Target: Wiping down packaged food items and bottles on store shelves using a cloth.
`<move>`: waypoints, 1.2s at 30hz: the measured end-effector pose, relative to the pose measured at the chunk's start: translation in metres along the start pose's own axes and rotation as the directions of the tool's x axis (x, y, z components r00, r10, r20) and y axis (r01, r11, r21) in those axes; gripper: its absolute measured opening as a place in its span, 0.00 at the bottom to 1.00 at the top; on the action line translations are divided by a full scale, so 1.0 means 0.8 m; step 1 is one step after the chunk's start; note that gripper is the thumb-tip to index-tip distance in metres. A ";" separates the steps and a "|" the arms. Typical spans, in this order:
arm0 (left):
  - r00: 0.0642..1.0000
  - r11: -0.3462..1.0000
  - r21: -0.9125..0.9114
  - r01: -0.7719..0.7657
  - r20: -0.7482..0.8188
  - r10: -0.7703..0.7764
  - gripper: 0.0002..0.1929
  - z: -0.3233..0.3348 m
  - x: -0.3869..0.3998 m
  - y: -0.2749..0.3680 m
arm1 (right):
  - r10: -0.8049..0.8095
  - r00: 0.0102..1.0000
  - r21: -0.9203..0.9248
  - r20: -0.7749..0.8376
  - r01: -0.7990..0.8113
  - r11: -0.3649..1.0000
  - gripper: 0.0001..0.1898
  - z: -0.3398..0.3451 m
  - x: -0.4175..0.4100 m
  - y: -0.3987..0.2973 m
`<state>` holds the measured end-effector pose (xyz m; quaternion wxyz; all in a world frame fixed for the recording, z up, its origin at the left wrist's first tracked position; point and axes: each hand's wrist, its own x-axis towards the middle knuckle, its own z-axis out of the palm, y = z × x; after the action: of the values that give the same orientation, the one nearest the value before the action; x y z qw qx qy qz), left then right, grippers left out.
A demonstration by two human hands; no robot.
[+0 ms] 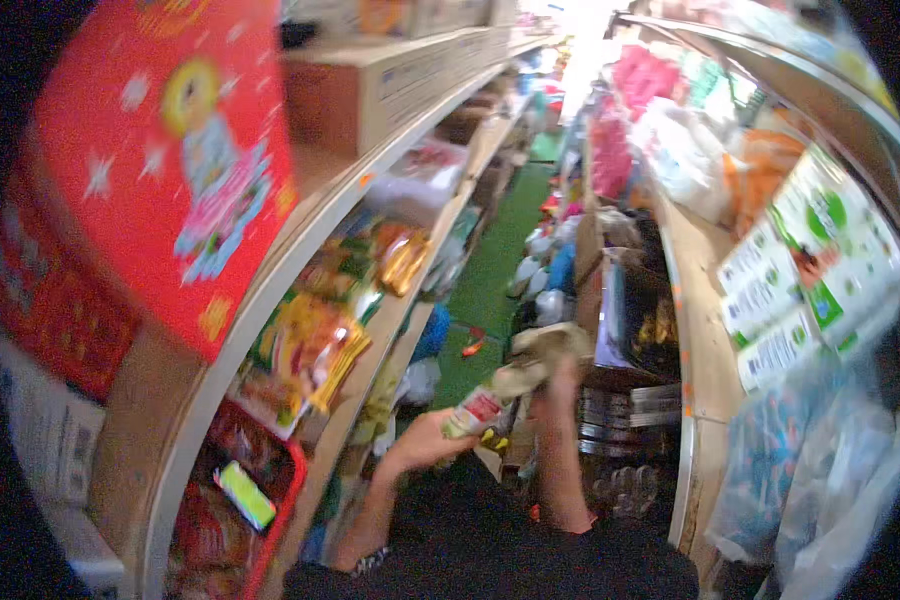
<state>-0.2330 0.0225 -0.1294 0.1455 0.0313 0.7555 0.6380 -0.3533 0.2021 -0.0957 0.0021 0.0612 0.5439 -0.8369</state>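
Note:
My left hand is closed around the lower end of a small pale green container with a red and white label, possibly a bottle. The container is tilted, its upper end pointing up and right. Beside that end, my right hand is raised and blurred by motion. A beige, cloth-like thing lies at the fingers of my right hand. Whether these fingers grip it cannot be made out.
Wooden shelves with yellow snack packs run along the left, above a red basket. Right-hand shelves hold white-green packs and plastic bags. Between them runs a green floor. A red printed bag hangs close by, upper left.

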 end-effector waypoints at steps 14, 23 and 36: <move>0.885 0.083 -0.887 -0.455 -0.440 0.150 0.18 -0.167 0.135 0.049 | 0.223 0.956 0.130 0.193 -0.250 0.960 0.16 -0.050 -0.005 0.025; 0.928 0.074 -0.926 -0.370 -0.365 0.075 0.21 -0.088 0.101 -0.013 | 0.256 0.965 0.057 0.055 -0.259 0.964 0.19 -0.066 -0.020 0.016; 0.191 0.934 -0.116 0.339 -0.963 -0.189 0.14 -0.082 -0.321 -0.002 | 0.431 0.612 -0.101 0.663 -0.498 0.862 0.27 -0.027 0.058 0.103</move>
<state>-0.0042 -0.1007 -0.0755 -0.2432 -0.4874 0.7148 0.4385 -0.3917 0.1910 -0.1841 0.4096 -0.1025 0.4320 -0.7969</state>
